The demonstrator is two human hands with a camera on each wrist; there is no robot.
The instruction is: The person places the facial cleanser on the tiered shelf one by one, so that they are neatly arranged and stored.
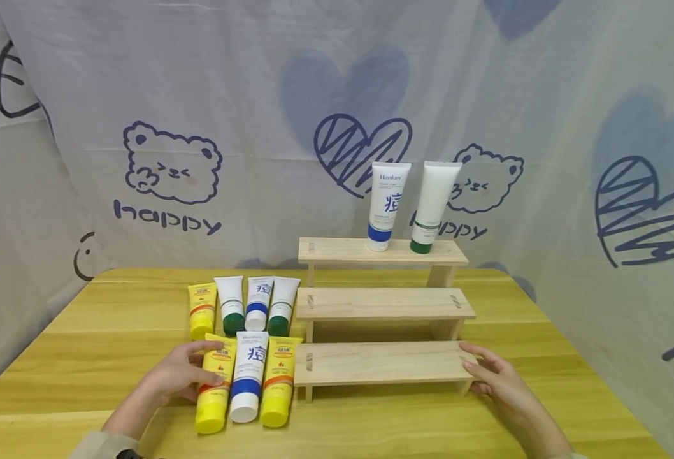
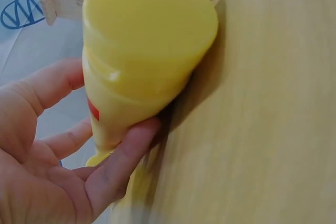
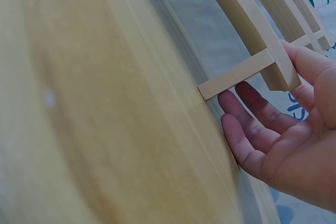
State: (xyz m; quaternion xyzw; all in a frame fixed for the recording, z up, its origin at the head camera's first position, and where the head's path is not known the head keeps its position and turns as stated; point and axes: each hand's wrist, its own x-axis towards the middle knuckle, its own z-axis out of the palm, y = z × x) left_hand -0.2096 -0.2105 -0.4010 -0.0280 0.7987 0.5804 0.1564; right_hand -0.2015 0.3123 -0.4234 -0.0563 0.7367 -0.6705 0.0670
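Observation:
My left hand point(image 1: 175, 371) holds a yellow squeeze tube point(image 1: 211, 407) at the left end of the front row, fingers and thumb on its two sides. In the left wrist view the tube's yellow cap point(image 2: 149, 17) faces the camera. At the right, my right hand point(image 1: 499, 379) grips the end of the lowest step of a three-step wooden display stand point(image 1: 383, 362). In the right wrist view its other fingers point(image 3: 247, 129) curl by the stand's side leg point(image 3: 236, 74). Beside the held tube lie a white-and-blue tube point(image 1: 246, 389) and another yellow tube point(image 1: 278, 389).
Behind the front row lie a yellow tube point(image 1: 202, 312), two white-and-green tubes point(image 1: 231, 299) and a smaller white-and-blue tube point(image 1: 258, 299). A white-and-blue tube point(image 1: 387, 204) and a white-and-green tube point(image 1: 436, 204) stand on the top step. A printed curtain point(image 1: 257, 76) hangs behind the wooden table point(image 1: 113, 331).

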